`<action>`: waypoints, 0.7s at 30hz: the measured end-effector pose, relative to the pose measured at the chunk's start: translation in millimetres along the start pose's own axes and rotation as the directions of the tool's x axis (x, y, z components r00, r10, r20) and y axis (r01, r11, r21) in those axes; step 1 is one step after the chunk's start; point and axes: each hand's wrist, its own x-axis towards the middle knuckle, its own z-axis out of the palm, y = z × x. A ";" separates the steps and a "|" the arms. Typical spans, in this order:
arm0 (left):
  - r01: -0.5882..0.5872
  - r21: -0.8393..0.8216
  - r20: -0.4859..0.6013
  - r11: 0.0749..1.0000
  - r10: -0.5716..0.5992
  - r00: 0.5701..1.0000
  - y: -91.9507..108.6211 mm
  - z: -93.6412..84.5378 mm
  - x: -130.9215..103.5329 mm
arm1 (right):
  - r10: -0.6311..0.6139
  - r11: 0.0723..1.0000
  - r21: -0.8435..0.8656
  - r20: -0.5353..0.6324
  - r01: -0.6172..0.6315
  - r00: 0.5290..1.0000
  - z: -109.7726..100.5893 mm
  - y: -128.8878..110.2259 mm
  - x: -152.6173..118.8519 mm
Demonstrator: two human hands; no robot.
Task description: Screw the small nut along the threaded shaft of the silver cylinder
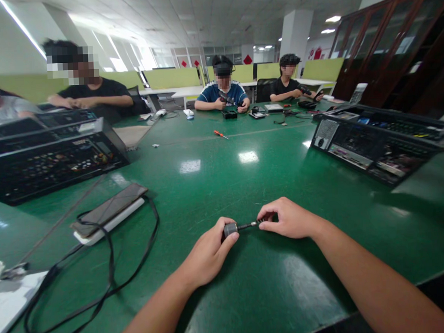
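My left hand (211, 251) is closed around the dark cylindrical body of a screwdriver (231, 229) with a thin shaft. The shaft points right, toward my right hand (287, 219). Thumb and fingers of that hand pinch a small dark ridged piece (260, 221) at the shaft's tip; the fingers partly cover it, and its exact kind is too small to make out. Both hands are just above or resting on the green tabletop (223, 186), near its front edge.
Open computer cases (56, 161) stand left, another computer case (375, 142) right. A phone-like slab (111, 210) on a white block, a looped black strap (111, 259) and a clipboard (16, 305) lie left. Farther off are an orange screwdriver (219, 134) and several people, including one opposite (222, 90).
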 end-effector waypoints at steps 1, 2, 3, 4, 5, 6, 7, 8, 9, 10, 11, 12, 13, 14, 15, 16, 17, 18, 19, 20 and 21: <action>0.000 0.000 0.001 1.000 0.000 1.000 0.1 -0.1 -0.1 | 0.000 1.000 0.003 0.003 0.000 1.000 -0.1 0.2 0.0; -0.001 0.000 0.001 1.000 0.001 1.000 0.1 -0.2 -0.1 | 0.000 1.000 0.004 0.005 0.000 1.000 -0.1 0.5 -0.1; -0.003 0.001 0.001 1.000 0.003 1.000 0.1 -0.2 -0.1 | 0.000 1.000 0.005 0.005 0.000 1.000 -0.1 0.8 -0.2; -0.004 0.003 0.000 1.000 0.004 1.000 -0.1 -0.3 -0.1 | 0.001 1.000 0.005 0.005 -0.001 1.000 -0.2 1.1 -0.3; -0.003 0.005 -0.002 1.000 0.003 1.000 -0.3 -0.3 -0.1 | 0.004 1.000 0.004 0.005 -0.004 1.000 -0.3 1.4 -0.3; -0.001 0.007 -0.004 1.000 0.001 1.000 -0.5 -0.2 -0.1 | 0.008 1.000 0.003 0.005 -0.008 1.000 -0.4 1.6 -0.4; 0.000 0.007 -0.005 1.000 0.000 1.000 -0.7 -0.2 -0.1 | 0.014 1.000 -0.001 0.005 -0.014 1.000 -0.5 1.8 -0.5; 0.002 0.007 -0.005 1.000 -0.002 1.000 -1.0 -0.1 -0.1 | 0.020 1.000 -0.006 0.007 -0.020 1.000 -0.7 1.9 -0.5; 0.002 0.006 -0.005 1.000 -0.002 1.000 -1.2 0.0 -0.3 | 0.027 1.000 -0.012 0.010 -0.027 1.000 -0.9 1.9 -0.5; 0.002 0.004 -0.005 1.000 -0.002 1.000 -1.5 0.1 -0.4 | 0.033 0.999 -0.019 0.013 -0.033 0.999 -1.2 2.0 -0.6; 0.001 0.002 -0.006 1.000 -0.001 1.000 -1.8 0.1 -0.7 | 0.039 0.999 -0.025 0.015 -0.038 0.999 -1.6 2.2 -0.6; 0.001 0.000 -0.007 1.000 -0.001 1.000 -2.2 0.1 -0.8 | 0.044 0.999 -0.028 0.016 -0.043 0.999 -2.0 2.5 -0.7; 0.001 -0.002 -0.006 1.000 -0.001 1.000 -2.5 0.0 -0.9 | 0.048 0.998 -0.028 0.017 -0.048 0.999 -2.5 3.1 -0.7; 0.001 -0.002 -0.004 1.000 -0.001 1.000 -2.8 -0.2 -0.8 | 0.052 0.998 -0.026 0.016 -0.052 0.999 -3.0 4.1 -0.6; 0.001 -0.001 -0.001 1.000 -0.001 1.000 -2.9 -0.4 -0.6 | 0.055 0.998 -0.023 0.015 -0.055 0.998 -3.4 5.4 -0.5; 0.002 0.002 0.002 1.000 -0.002 1.000 -2.6 -0.6 -0.2 | 0.058 0.998 -0.017 0.013 -0.058 0.998 -3.6 7.1 -0.2; 0.002 0.006 0.005 1.000 -0.002 1.000 -1.8 -0.6 0.2 | 0.063 0.998 -0.009 0.010 -0.063 0.998 -3.5 8.8 0.3; 0.003 0.008 0.005 1.000 -0.003 1.000 -0.2 -0.5 0.3 | 0.069 0.998 0.004 0.009 -0.069 0.998 -2.9 10.5 0.9; 0.008 0.009 0.002 1.000 -0.008 1.000 2.2 -0.2 -0.4 | 0.076 0.997 0.022 0.014 -0.076 0.997 -1.7 11.9 1.9; 0.016 0.007 -0.001 1.000 -0.016 1.000 5.3 0.2 -2.4 | 0.085 0.995 0.050 0.021 -0.086 0.996 0.2 12.7 3.0; 0.027 0.004 -0.001 1.000 -0.027 1.000 8.8 0.6 -6.2 | 0.093 0.992 0.088 0.033 -0.095 0.995 2.8 12.7 4.3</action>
